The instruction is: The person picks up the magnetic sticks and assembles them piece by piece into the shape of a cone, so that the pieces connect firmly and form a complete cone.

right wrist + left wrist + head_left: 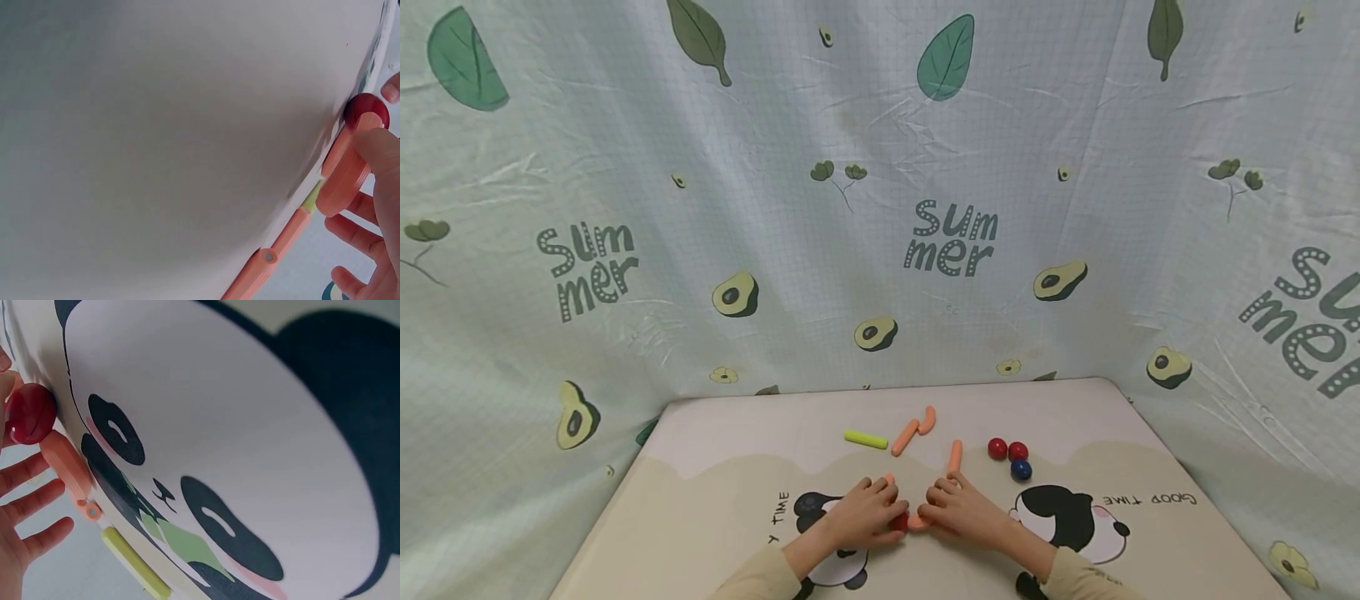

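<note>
In the head view my left hand holds a glossy red ball between thumb and fingers, low in the middle of the table. Close on its right, my right hand pinches a short orange toy rod, whose end meets the ball. The right wrist view shows the thumb lying along this ridged orange rod. Another orange rod extends from the red ball in the left wrist view; in the head view only its tip shows past my left fingers.
Past my right fingertips lies an orange rod. Farther back are a yellow-green rod, a straight orange rod and a curved orange one. Two red balls and a blue ball cluster at right. A printed curtain hangs behind the table.
</note>
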A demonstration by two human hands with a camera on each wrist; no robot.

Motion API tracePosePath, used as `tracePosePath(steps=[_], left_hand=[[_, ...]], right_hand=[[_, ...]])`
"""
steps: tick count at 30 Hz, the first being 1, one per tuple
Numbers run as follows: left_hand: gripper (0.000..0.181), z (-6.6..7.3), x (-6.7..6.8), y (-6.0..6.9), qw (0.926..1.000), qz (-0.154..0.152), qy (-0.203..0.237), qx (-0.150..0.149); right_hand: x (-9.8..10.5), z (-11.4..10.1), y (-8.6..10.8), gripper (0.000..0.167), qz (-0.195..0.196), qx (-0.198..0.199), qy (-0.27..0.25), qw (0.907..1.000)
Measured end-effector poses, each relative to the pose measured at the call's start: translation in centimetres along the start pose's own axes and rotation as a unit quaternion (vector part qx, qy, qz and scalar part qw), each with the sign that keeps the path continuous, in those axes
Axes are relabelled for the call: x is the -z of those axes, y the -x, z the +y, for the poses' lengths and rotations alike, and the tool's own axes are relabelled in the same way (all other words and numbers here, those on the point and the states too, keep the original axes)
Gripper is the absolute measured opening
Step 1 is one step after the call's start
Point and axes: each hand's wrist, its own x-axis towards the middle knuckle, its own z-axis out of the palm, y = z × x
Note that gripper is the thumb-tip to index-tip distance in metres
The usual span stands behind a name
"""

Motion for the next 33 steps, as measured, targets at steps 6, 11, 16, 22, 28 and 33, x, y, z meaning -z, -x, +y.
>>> tracePosePath(steps=[6,11,16,22,28,33], left_hand=[[0.017,0.15,-0.05,-0.1,0.9995,0.03,0.006,-0.009],[0.011,0.16,0.13,-0.2,0.9985,0.049,0.006,-0.022],[0.009,0.21,0.23,-0.21,0.9986,0.039,0.022,-0.028],[0.008,0.18,0.41,-0.04,0.9988,0.03,0.024,-0.029],[0.009,0.1,0.82,0.14,0.9985,0.038,0.027,-0.03],[0.017,0.2,0.74,0.22,0.998,0.049,0.029,-0.027]], right_hand=[[-0.03,-0.13,-0.18,0.015,-0.007,0.01,-0.01,0.9999],[0.26,-0.07,-0.26,0.017,-0.023,0.007,-0.017,0.9996],[0.32,-0.06,-0.14,0.016,-0.05,0.001,-0.026,0.9984],[0.08,0.02,0.0,0.019,-0.062,0.004,-0.04,0.9973],[0.04,-0.01,0.0,0.018,-0.025,0.018,-0.04,0.9987],[0.04,-0.08,-0.15,0.016,-0.021,0.022,-0.04,0.9987]])
